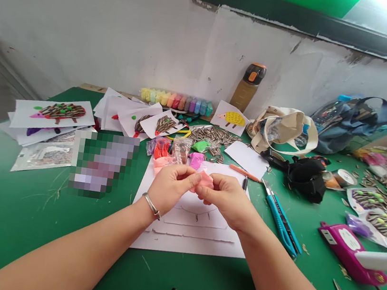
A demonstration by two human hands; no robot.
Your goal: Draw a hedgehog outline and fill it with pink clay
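Between my two hands is a lump of pink modelling clay [206,179]. The fingers of my left hand [172,189] pinch it from one side, and my right hand [229,200] pinches it from the other. Both hands hover above white paper [186,245], where part of a pencil or pen drawing [201,213] shows below my fingers. Just beyond the hands lie small bags of clay: red [162,149], brown [181,149], green [200,146] and purple [196,160]. My palms are hidden from view.
Sunflower seeds [216,137] are heaped behind the clay. A blue utility knife [282,220] and an orange pencil-like stick [245,173] lie to the right, near a magenta device [351,251]. Finished hedgehog pictures [55,113] are stacked left. A bottle [247,88] stands against the wall.
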